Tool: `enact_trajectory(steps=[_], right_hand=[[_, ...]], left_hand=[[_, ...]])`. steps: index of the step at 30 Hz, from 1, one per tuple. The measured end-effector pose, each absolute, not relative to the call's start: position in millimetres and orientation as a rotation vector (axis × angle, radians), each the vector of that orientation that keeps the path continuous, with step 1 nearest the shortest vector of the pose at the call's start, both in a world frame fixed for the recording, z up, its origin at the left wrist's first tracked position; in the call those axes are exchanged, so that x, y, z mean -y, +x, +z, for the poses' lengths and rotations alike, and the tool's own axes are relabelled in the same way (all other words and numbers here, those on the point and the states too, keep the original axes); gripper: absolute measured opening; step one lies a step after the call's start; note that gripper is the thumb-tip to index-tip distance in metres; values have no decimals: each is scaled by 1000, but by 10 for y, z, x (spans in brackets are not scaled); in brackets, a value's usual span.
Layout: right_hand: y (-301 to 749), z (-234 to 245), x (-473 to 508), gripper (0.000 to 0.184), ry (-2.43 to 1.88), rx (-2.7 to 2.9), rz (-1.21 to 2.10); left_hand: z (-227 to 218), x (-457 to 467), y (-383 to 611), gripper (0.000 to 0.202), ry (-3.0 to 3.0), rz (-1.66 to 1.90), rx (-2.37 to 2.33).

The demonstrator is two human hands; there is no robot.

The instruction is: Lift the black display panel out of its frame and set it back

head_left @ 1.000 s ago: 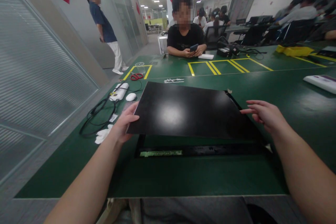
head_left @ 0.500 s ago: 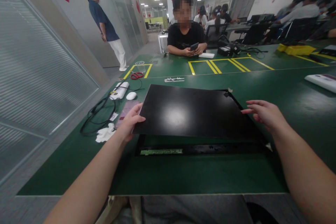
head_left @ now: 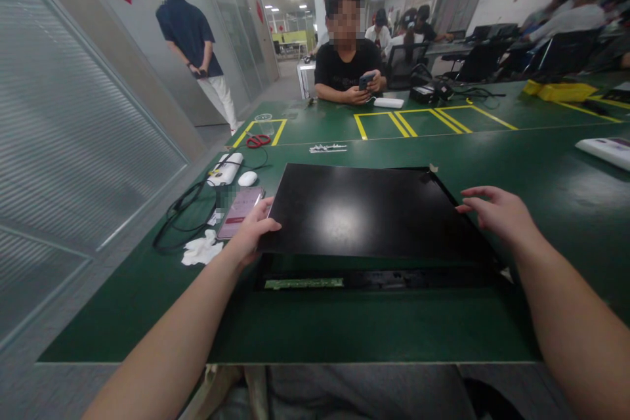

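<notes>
A glossy black screen panel [head_left: 364,213] is tilted, its left side raised above a black frame [head_left: 418,277] on the table. My left hand [head_left: 256,228] is closed on the panel's left edge, thumb on top and fingers at the side and underneath. At the right edge, my right hand [head_left: 489,211] has its fingers apart, with the fingertips at or just beside the frame's rim; contact is hard to tell. Along the frame's near side lies a green circuit strip [head_left: 304,283]. The panel hides most of the frame's inside.
Left of the panel lie a phone [head_left: 241,211], a crumpled tissue [head_left: 201,249], a white oval case [head_left: 247,178] and a black cable [head_left: 180,210]. Red-handled scissors [head_left: 258,141] are farther back. A seated person [head_left: 347,69] holds a phone across the green table [head_left: 374,328].
The panel's left side has dropped slightly and shifted right, with my left hand still on it. My right hand has barely moved. The standing person at the back has turned.
</notes>
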State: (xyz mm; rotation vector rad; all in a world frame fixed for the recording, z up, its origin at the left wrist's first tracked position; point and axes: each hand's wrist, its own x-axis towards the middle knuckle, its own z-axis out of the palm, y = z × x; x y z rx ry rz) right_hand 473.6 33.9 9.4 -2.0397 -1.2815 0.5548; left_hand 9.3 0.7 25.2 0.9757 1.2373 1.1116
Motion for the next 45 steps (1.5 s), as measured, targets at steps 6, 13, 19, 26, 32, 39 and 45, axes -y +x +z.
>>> enact_trajectory(steps=[6,13,19,26,32,39,45], right_hand=[[4731,125,-333,40,-2134,1305,546],[4760,101,-350,38,-2166,1315,548],[4770,85,-354,36,-2153,1301,532],[4743,101,-350,35,-2159,1330,463],[4802,41,-376,37,-2170,1379,414],[4806,30,-395,32,-2182,1388,409],[4804,58,-386,28,-2186,1446,358]], left_hand=[[225,-7,81,62,938,1113,-1260],[159,2,62,53,959,1113,-1279],[149,10,95,52,945,1132,-1301],[125,3,118,45,918,1175,-1341],[172,-25,181,42,820,1218,-1376],[208,-12,229,34,808,1302,-1450],[168,-45,205,24,824,1360,-1463]])
